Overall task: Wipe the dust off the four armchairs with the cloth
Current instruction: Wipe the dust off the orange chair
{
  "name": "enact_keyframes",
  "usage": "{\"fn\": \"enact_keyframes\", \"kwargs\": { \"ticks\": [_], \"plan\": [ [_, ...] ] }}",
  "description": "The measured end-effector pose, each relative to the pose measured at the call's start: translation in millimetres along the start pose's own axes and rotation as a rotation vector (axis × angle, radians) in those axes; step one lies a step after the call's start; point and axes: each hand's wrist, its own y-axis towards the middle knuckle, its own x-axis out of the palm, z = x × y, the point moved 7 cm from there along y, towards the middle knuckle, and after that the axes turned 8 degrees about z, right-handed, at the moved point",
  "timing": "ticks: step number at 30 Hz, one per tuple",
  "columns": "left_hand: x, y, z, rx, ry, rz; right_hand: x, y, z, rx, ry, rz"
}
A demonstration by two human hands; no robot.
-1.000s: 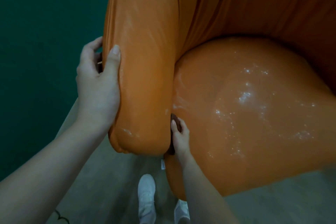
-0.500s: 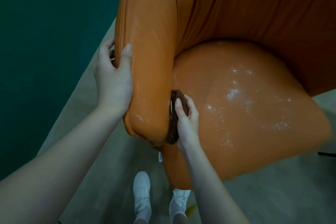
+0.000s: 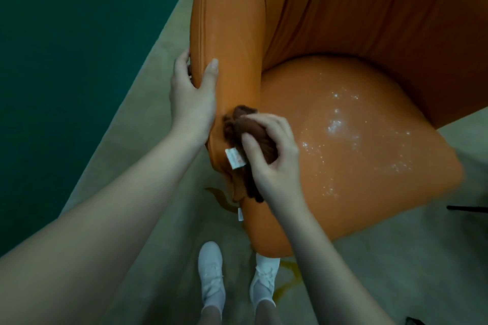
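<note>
Armchair (image 3: 356,161) top cut off; left hand (image 3: 190,97) fingers hidden behind armrest (image 3: 229,21).

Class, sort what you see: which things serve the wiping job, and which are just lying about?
Job: armchair; cloth; left hand, gripping the armrest; right hand, holding the cloth.
Lying about: shoes; floor; dark rod at the right edge.

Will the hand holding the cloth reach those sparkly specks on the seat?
Probably yes. The right hand, gripping the brown cloth, is beside the seat, and nothing lies between it and the specks.
</note>
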Motion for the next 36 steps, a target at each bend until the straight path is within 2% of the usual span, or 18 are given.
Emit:
{"fn": "enact_keyframes", "kwargs": {
  "ticks": [6, 8, 10, 14, 23, 28, 32, 36],
  "plan": [
    [-7, -8, -4, -0.055, -0.002, -0.108, 9, -10, -14, -0.121, -0.134, -0.184],
    [-8, -10, -3, -0.077, 0.004, -0.126, -2, -28, -7, -0.102, -0.145, -0.241],
    [-9, -13, -2, -0.101, -0.003, -0.139, -16, -39, 3, 0.001, -0.127, -0.223],
    [-13, -23, -3, -0.115, 0.012, -0.148, -35, -31, 12, 0.177, -0.087, -0.058],
    [-25, -40, -8, -0.118, 0.025, -0.116, -16, -32, 9, 0.171, -0.089, -0.109],
    [-35, -60, -11, -0.13, 0.02, -0.032, -40, -25, 20, 0.195, -0.122, -0.21],
    [-45, -90, -16, -0.131, 0.012, 0.092, -53, -10, 25, 0.185, -0.124, -0.292],
    [-47, -130, -30, -0.216, -0.01, 0.265, -72, 2, 26, 0.176, -0.125, -0.415]
  ]
}}
